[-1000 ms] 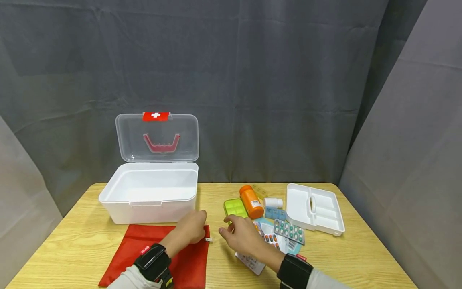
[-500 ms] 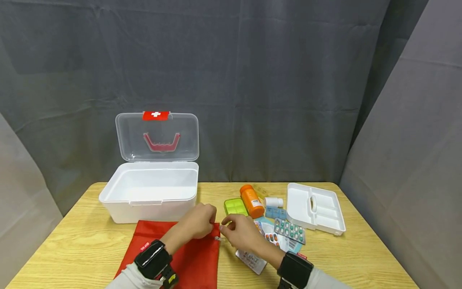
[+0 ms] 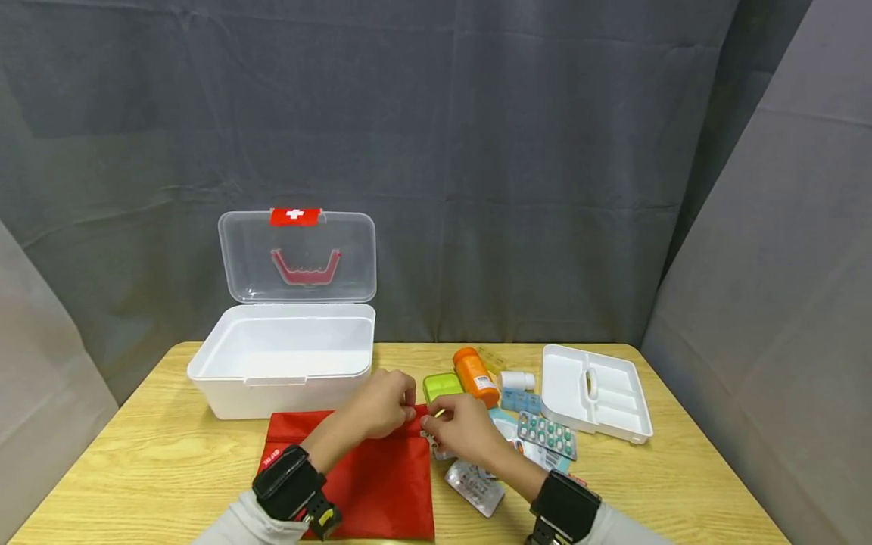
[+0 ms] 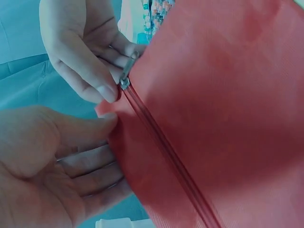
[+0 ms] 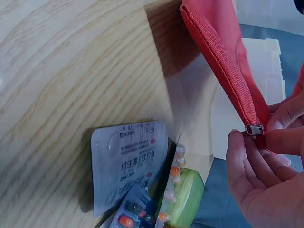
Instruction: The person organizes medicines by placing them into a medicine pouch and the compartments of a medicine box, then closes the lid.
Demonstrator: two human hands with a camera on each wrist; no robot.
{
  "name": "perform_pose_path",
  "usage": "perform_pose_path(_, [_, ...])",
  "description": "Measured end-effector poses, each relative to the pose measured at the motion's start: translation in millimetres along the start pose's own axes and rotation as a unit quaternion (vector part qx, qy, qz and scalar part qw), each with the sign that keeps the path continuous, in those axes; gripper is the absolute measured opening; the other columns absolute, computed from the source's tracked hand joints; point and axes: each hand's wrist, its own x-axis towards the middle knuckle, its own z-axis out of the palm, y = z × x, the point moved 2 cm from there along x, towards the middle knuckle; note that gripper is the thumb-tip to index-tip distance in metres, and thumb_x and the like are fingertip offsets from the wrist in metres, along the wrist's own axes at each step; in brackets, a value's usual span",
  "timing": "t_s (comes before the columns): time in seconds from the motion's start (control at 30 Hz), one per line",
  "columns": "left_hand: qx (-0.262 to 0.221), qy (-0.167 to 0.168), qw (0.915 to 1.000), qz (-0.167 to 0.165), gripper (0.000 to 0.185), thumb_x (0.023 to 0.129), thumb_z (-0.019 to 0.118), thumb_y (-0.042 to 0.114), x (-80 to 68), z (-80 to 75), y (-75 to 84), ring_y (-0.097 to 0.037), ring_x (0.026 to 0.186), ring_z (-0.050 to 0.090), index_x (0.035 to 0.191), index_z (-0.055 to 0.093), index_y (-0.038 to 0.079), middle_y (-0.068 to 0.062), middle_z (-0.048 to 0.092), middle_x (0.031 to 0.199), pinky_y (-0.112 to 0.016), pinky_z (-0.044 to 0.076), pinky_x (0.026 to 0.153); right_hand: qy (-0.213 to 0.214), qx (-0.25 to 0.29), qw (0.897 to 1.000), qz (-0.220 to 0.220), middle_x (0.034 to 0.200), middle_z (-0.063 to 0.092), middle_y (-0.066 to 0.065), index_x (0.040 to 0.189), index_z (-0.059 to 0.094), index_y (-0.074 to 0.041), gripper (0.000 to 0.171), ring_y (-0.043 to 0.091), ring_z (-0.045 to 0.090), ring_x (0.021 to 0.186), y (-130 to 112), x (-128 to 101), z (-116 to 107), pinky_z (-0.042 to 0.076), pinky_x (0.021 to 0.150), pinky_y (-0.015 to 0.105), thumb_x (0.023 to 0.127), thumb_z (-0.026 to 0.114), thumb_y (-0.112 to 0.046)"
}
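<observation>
A red zip pouch is lifted at its upper right corner in front of the white box. My left hand pinches its top edge; in the left wrist view the thumb lies on the fabric and the other fingers reach behind. At the corner, my right hand pinches the pouch beside the metal zip pull. The zipper runs along the top, its slider at the right end, the teeth looking closed. Right of the pouch lies a silver blister pack.
Behind the pouch stands a white box with its clear lid raised. To the right lie a green pill case, an orange bottle, a white bottle, a blue pill case, several blister packs and a white divided tray.
The pouch has slid right, and its corner has risen off the table. My left hand has moved right and away from me; my right hand has come to grip the corner by the zip pull.
</observation>
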Motion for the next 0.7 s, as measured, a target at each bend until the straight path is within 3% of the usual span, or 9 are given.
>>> perform_pose_path(0.33, [0.008,0.003,0.9999,0.014,0.021,0.082,0.079,0.008,-0.6,-2.9,-2.5,-0.016,0.060,0.049,0.066,0.066,0.012,0.003,0.057,0.059,-0.030,0.039,0.055,-0.010,0.017,1.000,0.025,0.071,0.072,0.007,0.092,0.073,-0.003,0.012,0.029,0.072,0.061,-1,-2,-11,0.055,0.055,0.031,0.092,0.069,-0.014])
perform_pose_path(0.7, [-0.004,0.045,0.9987,0.025,0.016,0.084,0.079,0.010,4.1,-4.9,4.7,-0.013,0.059,0.048,0.071,0.070,0.012,0.004,0.060,0.062,-0.024,0.038,0.053,0.020,0.048,0.999,0.017,0.076,0.073,0.015,0.095,0.073,0.005,0.012,0.029,0.071,0.058,-8,0,-27,0.061,0.060,0.044,0.088,0.070,-0.005])
